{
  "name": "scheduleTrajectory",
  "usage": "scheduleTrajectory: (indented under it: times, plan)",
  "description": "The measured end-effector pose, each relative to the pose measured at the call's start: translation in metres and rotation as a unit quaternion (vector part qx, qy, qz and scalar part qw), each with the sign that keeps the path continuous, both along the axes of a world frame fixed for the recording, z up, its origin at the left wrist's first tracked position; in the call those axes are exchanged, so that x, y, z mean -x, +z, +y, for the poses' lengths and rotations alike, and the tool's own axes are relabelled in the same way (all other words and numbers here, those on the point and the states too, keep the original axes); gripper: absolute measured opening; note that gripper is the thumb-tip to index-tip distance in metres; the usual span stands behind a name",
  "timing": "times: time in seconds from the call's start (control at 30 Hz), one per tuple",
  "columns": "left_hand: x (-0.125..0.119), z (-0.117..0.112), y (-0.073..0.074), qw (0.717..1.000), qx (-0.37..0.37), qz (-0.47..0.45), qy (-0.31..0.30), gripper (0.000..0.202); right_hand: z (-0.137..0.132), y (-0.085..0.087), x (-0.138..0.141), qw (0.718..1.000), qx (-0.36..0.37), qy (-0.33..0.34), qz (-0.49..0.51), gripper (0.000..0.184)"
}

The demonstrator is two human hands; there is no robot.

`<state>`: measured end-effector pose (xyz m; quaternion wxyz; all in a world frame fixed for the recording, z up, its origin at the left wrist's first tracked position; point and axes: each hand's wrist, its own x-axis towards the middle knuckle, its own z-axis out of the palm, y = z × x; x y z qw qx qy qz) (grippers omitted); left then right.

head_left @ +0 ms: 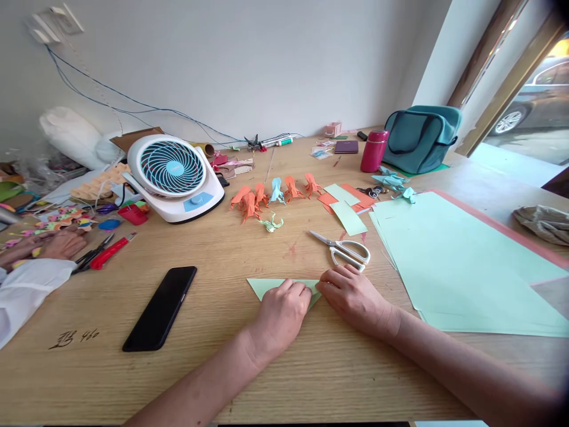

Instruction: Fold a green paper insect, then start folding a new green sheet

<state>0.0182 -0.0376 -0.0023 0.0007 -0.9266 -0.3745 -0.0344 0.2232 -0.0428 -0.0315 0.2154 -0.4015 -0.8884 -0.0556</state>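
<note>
A small piece of pale green paper [259, 287], folded to a long pointed shape, lies on the wooden table. My left hand [285, 308] presses down on its middle with curled fingers. At the paper's right end, my right hand [355, 298] pinches the edge, its fingers closed. The palms and part of the paper are hidden under the hands. Just beyond my right hand lies a pair of scissors [349, 252] with pale handles, blades pointing left. Folded orange paper figures [249, 204], a blue one [276, 191] and a light green one [271, 223] stand farther back.
Large green sheets [475, 273] cover the right side; cut strips [349, 217] lie near the keys. A black phone [160, 308] is left of my arm. Behind stand a fan [175, 178], a pink flask [374, 151] and a teal bag [420, 142]. Another person's hands [62, 243] work at far left.
</note>
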Motion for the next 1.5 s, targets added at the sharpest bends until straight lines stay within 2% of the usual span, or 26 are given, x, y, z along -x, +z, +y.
scheduleTrajectory:
  times: [0.17, 0.4, 0.63, 0.8, 0.93, 1.03, 1.3, 1.43, 1.5]
  plan:
    - [-0.001, 0.004, 0.012, 0.999, 0.031, 0.013, -0.003, 0.023, 0.0, 0.002, 0.002, 1.0, 0.012, -0.011, 0.002, 0.026]
    - [0.004, 0.004, 0.013, 0.998, 0.052, -0.02, -0.007, 0.02, -0.003, 0.005, 0.002, 0.996, 0.072, -0.01, 0.048, 0.025]
    - [0.006, 0.021, 0.034, 0.983, 0.176, -0.041, 0.045, 0.018, -0.001, 0.007, 0.002, 0.982, 0.13, -0.031, 0.13, 0.019]
    - [0.002, 0.039, 0.045, 0.974, 0.222, -0.019, 0.049, 0.01, 0.001, 0.01, 0.004, 0.976, 0.151, -0.043, 0.152, 0.015]
    - [-0.002, 0.05, 0.049, 0.973, 0.228, 0.009, 0.031, 0.02, 0.001, 0.012, 0.004, 0.972, 0.163, -0.049, 0.159, 0.016]
    - [-0.003, 0.054, 0.047, 0.972, 0.231, 0.007, 0.029, 0.02, 0.001, 0.013, 0.004, 0.971, 0.167, -0.052, 0.165, 0.014]
    - [-0.01, 0.054, 0.049, 0.977, 0.2, 0.07, -0.001, 0.025, 0.002, 0.014, 0.005, 0.966, 0.171, -0.057, 0.185, 0.009]
    - [-0.007, 0.053, 0.051, 0.977, 0.206, 0.057, 0.0, 0.024, 0.001, 0.016, 0.004, 0.962, 0.19, -0.056, 0.187, 0.002]
    - [-0.005, 0.052, 0.051, 0.977, 0.206, 0.047, 0.015, 0.023, 0.0, 0.017, 0.003, 0.961, 0.194, -0.064, 0.184, 0.009]
